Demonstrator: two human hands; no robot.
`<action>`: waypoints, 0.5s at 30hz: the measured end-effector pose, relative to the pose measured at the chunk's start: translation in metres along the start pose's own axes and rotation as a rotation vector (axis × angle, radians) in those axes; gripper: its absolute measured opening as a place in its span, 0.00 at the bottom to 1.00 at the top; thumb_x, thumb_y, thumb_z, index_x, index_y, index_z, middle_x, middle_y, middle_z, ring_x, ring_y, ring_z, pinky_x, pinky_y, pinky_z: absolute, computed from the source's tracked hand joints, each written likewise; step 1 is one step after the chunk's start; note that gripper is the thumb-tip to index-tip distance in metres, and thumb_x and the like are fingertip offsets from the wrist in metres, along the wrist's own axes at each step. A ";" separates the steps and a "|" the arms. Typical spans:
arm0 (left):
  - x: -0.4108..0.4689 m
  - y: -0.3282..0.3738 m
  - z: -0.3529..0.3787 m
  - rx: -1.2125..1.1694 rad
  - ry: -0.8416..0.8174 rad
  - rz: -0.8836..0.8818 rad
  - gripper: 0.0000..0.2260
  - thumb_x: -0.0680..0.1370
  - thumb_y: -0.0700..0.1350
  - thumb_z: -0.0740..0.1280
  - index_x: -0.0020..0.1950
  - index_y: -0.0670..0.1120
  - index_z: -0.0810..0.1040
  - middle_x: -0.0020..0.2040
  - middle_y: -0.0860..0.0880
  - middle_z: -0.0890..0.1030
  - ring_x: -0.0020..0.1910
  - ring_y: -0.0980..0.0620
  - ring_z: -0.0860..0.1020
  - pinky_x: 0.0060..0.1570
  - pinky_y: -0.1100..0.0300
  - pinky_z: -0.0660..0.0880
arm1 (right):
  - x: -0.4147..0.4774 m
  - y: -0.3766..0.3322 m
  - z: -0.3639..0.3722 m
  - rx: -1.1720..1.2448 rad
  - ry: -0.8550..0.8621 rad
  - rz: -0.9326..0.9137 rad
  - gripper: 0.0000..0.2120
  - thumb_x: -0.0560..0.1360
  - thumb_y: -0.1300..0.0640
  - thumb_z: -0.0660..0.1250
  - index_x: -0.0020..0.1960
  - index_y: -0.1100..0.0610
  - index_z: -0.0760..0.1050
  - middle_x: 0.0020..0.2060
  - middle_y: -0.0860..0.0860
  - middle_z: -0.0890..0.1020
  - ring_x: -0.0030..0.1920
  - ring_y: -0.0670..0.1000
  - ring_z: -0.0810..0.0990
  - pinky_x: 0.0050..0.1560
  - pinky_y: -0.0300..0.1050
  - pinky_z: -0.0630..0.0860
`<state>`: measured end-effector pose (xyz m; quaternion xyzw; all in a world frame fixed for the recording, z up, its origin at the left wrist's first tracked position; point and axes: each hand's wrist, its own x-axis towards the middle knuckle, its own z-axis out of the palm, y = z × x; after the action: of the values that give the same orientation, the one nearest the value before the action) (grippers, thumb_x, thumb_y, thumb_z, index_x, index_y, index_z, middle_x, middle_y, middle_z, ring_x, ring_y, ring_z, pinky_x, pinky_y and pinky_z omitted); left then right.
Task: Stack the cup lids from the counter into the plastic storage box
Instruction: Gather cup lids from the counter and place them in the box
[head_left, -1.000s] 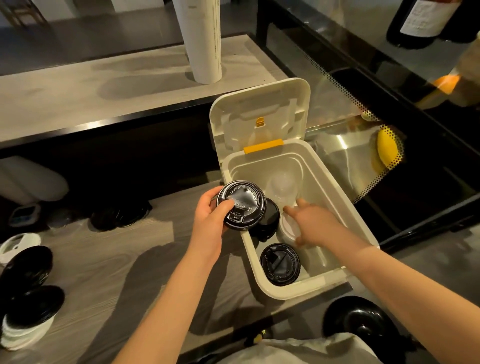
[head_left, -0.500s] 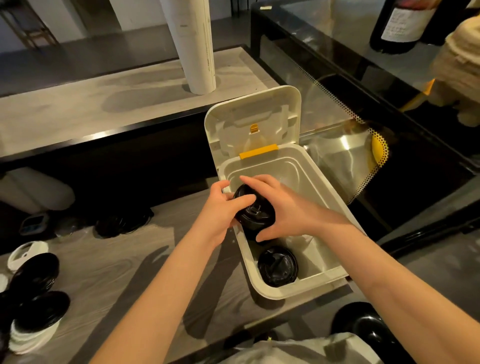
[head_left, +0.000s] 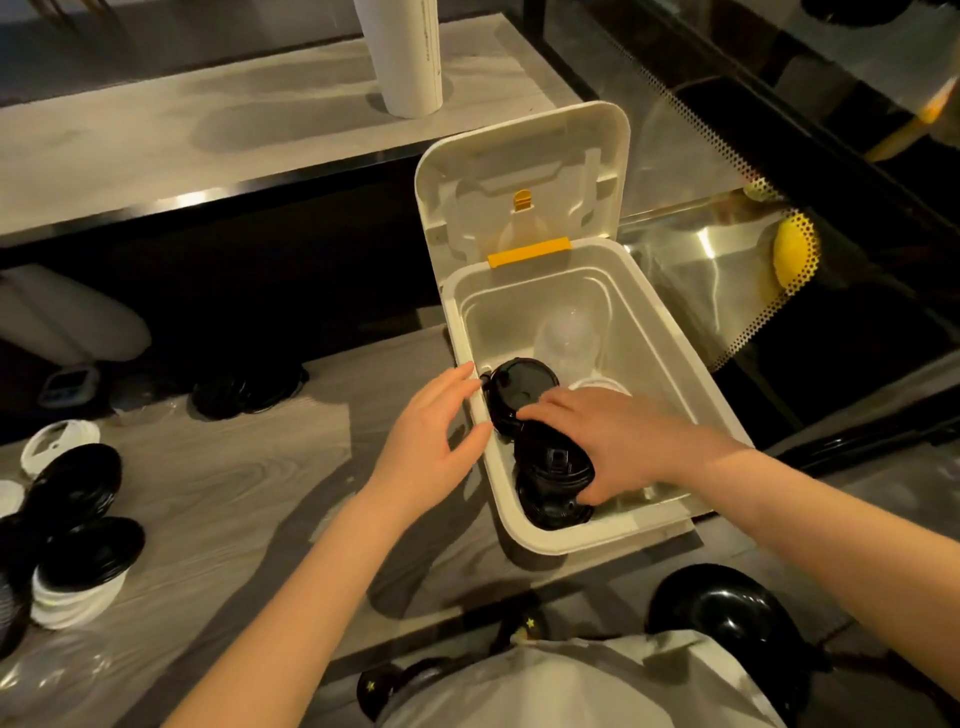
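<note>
Inside the plastic storage box, at its near end, we record the right hand with fingers and thumb curled round a black cup lid. It is held over a second black lid; whether the two touch we cannot tell. Left hand: fingers relaxed, holding nothing, fingertips at the box's left rim. Farther along the box we note another black lid, a white lid beside it and a clear lid at the far end. Box cover stands open. Left of the box, loose black and white lids sit piled on the counter.
</note>
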<state>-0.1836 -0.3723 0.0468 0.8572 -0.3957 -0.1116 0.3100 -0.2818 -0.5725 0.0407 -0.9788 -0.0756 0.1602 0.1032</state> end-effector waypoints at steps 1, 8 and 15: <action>-0.002 -0.001 0.002 0.001 -0.002 0.012 0.22 0.78 0.47 0.64 0.72 0.48 0.67 0.72 0.57 0.63 0.68 0.66 0.55 0.66 0.75 0.48 | 0.004 0.000 0.004 -0.083 -0.042 -0.037 0.48 0.62 0.44 0.74 0.74 0.49 0.52 0.64 0.49 0.66 0.59 0.52 0.70 0.60 0.46 0.69; -0.001 0.003 0.003 0.018 0.024 -0.008 0.21 0.78 0.45 0.64 0.71 0.46 0.67 0.74 0.51 0.63 0.73 0.58 0.59 0.68 0.69 0.50 | 0.024 0.001 0.030 -0.411 -0.182 -0.199 0.47 0.63 0.44 0.74 0.74 0.51 0.51 0.66 0.54 0.66 0.62 0.58 0.70 0.68 0.54 0.58; -0.001 0.004 0.003 0.054 0.018 -0.010 0.21 0.78 0.46 0.63 0.71 0.45 0.67 0.74 0.51 0.63 0.73 0.55 0.60 0.68 0.68 0.50 | 0.014 0.008 0.010 -0.118 -0.300 -0.027 0.50 0.66 0.47 0.72 0.77 0.45 0.42 0.76 0.51 0.48 0.76 0.52 0.48 0.74 0.57 0.48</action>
<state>-0.1877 -0.3750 0.0466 0.8683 -0.3916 -0.0944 0.2896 -0.2714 -0.5759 0.0250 -0.9471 -0.1128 0.2984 0.0352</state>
